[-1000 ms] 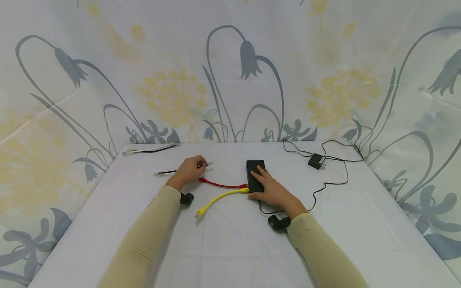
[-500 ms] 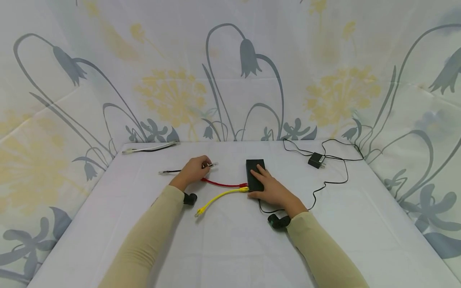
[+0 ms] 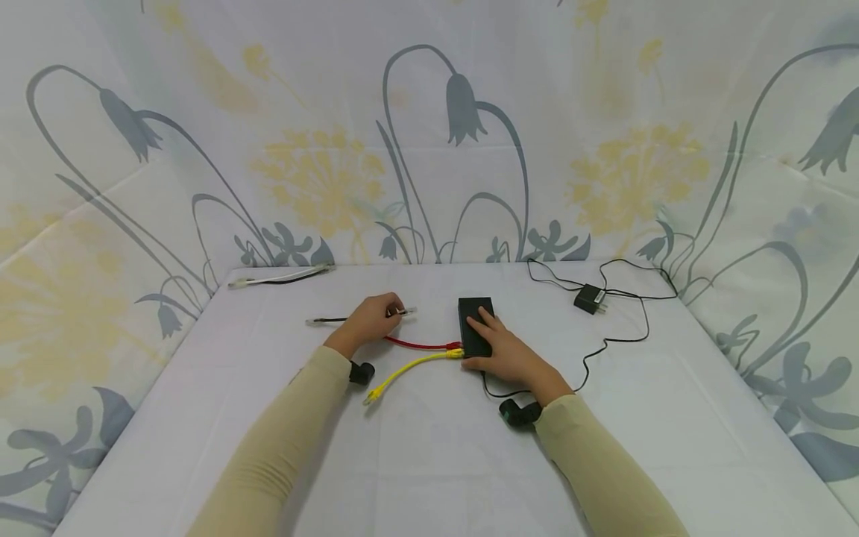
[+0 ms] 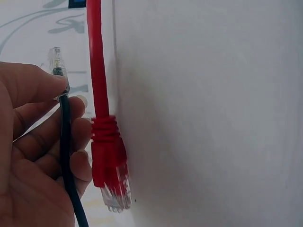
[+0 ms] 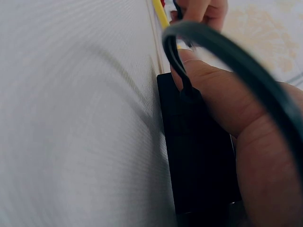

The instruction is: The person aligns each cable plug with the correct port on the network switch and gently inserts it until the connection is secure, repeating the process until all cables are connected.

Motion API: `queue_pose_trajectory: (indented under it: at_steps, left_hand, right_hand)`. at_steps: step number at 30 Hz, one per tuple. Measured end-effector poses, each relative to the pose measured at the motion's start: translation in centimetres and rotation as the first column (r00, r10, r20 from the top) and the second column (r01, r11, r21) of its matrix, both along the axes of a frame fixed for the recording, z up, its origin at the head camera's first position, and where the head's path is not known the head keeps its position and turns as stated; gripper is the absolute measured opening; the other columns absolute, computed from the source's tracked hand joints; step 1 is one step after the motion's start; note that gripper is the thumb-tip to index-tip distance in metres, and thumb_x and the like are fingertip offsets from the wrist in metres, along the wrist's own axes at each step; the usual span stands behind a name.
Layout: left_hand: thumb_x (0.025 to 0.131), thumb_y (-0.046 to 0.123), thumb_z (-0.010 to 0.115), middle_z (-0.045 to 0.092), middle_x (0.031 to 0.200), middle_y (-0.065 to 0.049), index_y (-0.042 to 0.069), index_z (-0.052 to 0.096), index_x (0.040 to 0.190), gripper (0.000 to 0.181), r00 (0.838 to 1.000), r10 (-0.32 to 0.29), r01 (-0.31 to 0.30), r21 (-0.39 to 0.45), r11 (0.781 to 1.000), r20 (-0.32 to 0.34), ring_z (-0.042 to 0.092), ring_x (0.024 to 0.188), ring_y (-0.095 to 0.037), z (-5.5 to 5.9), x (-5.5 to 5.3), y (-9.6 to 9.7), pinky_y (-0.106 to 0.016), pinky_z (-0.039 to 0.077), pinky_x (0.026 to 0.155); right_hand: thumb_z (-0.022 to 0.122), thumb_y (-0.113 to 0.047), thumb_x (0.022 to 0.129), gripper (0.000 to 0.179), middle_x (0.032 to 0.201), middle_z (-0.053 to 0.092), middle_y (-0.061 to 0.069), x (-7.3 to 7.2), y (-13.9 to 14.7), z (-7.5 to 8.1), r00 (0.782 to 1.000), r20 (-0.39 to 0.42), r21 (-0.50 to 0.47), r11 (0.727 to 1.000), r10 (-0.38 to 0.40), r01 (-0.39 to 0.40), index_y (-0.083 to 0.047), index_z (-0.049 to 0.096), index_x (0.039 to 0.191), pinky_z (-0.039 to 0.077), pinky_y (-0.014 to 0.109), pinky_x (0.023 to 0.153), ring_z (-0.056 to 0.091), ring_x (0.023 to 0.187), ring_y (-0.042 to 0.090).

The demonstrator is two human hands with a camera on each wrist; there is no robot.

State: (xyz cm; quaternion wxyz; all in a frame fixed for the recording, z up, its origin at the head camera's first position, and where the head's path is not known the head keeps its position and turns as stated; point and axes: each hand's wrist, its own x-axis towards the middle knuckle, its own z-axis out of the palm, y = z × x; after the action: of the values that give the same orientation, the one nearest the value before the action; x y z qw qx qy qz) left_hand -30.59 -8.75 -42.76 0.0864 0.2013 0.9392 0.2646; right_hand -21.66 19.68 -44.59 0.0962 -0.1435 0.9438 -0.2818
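My left hand (image 3: pixel 372 319) pinches a short black Ethernet cable (image 4: pixel 66 137) just behind its clear plug (image 4: pixel 57 59), between thumb and fingers. The cable's other plug (image 3: pixel 313 322) sticks out behind the hand to the left. A black network switch (image 3: pixel 474 344) lies under my right hand (image 3: pixel 503 350), which holds it with fingers spread over the top and the thumb along its near side. Red (image 3: pixel 424 346) and yellow (image 3: pixel 409 367) Ethernet cables are plugged into the switch's left side. The red cable's loose plug (image 4: pixel 113 189) is beside my left hand, hidden behind it in the head view.
A thin black power cord (image 3: pixel 607 344) runs from the switch to a power adapter (image 3: pixel 590 299) at the back right. White and black cables (image 3: pixel 282 277) lie at the back left of the white table (image 3: pixel 429 455). A flowered curtain (image 3: pixel 429 186) stands behind and at the sides.
My left hand has moved right with the black Ethernet cable, bringing its front plug closer to the switch and covering the red cable's loose end. The right hand and switch stay put.
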Motion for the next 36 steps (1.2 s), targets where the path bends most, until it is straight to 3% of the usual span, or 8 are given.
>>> queue_pose_trajectory:
  at_steps: [11,21,36]
  left_hand:
    - [0.094,0.018,0.057,0.065,0.099,-0.007,0.009,0.062,0.113,0.022,0.999,-0.039,0.039,0.003,0.999,-0.004,0.058,0.080,-0.017,0.0,0.6,1.2,-0.029,0.050,0.071]
    - [0.093,0.019,0.058,0.066,0.101,-0.006,0.010,0.063,0.111,0.021,0.998,-0.064,0.064,-0.009,0.998,-0.001,0.058,0.085,-0.017,0.1,0.9,2.3,-0.031,0.051,0.077]
    - [0.094,0.020,0.059,0.066,0.102,-0.004,0.011,0.065,0.110,0.019,0.996,-0.082,0.082,0.000,0.997,0.040,0.057,0.086,-0.016,-0.6,0.9,3.3,-0.031,0.051,0.079]
  right_hand:
    - [0.069,-0.053,0.084,0.090,0.165,0.003,0.003,-0.1,0.1,-0.3,1.000,-0.008,-0.014,1.000,0.005,-0.005,-0.023,0.024,0.155,0.023,0.061,0.114,0.008,0.150,0.036]
    - [0.068,-0.054,0.084,0.089,0.165,0.002,0.002,-0.1,0.0,-0.1,1.000,-0.002,-0.010,1.000,0.007,-0.007,-0.024,0.023,0.155,0.023,0.062,0.114,0.008,0.150,0.037]
    - [0.068,-0.056,0.084,0.090,0.165,0.002,0.003,-0.1,-0.1,0.0,1.000,0.004,0.001,1.000,0.002,-0.002,-0.025,0.023,0.155,0.023,0.062,0.113,0.009,0.150,0.037]
